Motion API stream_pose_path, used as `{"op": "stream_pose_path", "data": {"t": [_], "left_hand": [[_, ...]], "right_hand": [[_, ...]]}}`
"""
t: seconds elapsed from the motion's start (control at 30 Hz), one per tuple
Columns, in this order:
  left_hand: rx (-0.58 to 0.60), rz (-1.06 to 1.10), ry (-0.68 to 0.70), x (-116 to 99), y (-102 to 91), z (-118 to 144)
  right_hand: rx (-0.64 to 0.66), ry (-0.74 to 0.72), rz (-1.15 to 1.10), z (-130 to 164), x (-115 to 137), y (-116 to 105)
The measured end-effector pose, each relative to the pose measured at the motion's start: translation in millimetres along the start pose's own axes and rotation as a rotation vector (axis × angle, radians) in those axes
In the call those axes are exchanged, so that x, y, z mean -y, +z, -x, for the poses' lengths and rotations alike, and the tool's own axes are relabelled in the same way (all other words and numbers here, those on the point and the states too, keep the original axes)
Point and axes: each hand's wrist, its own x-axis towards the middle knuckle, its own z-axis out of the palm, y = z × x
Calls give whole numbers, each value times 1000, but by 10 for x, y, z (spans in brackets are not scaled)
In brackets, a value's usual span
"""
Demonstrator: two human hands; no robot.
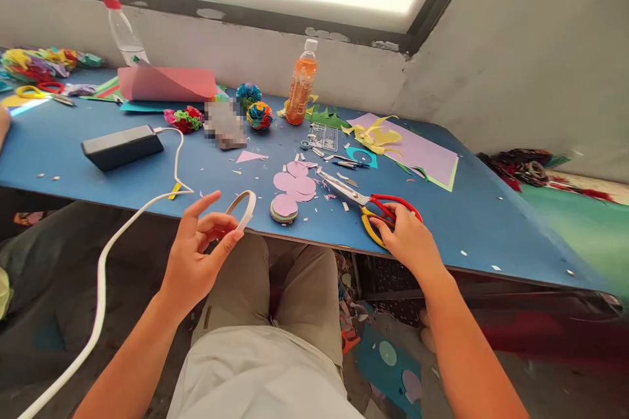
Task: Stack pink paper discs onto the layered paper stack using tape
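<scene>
My left hand (204, 252) is raised at the table's front edge, thumb and fingers pinching a thin roll of white tape (248, 209) with a pale brown inside. On the right, my right hand (410, 239) has its fingers at the red and yellow handles of a pair of scissors (351, 191), which lie on the table with blades pointing left. Between the hands sit several lilac paper circles (304, 187), beside a small stack of paper circles (284, 207) topped with lilac. Small paper scraps are scattered around them.
A black box (122, 146) with a white cable (102, 275) stands left. Behind are an orange drink bottle (301, 82), paper balls (259, 116), a rolled pink sheet (167, 84) and a clear bottle (122, 29). A lilac sheet (432, 154) lies right. Part of another person's arm (4, 123) shows far left.
</scene>
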Motion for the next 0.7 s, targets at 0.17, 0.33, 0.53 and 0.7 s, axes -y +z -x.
{"op": "stream_pose_path", "data": {"t": [0.17, 0.33, 0.53, 0.7], "left_hand": [[36, 127, 12, 195, 107, 30], [-15, 150, -81, 219, 191, 86], [-1, 220, -77, 189, 254, 117], [40, 140, -7, 303, 301, 100]], "right_hand": [[-216, 48, -29, 110, -36, -11], [-285, -31, 16, 198, -37, -65], [-321, -328, 120, 383, 213, -106], [-323, -519, 88, 542, 445, -100]]}}
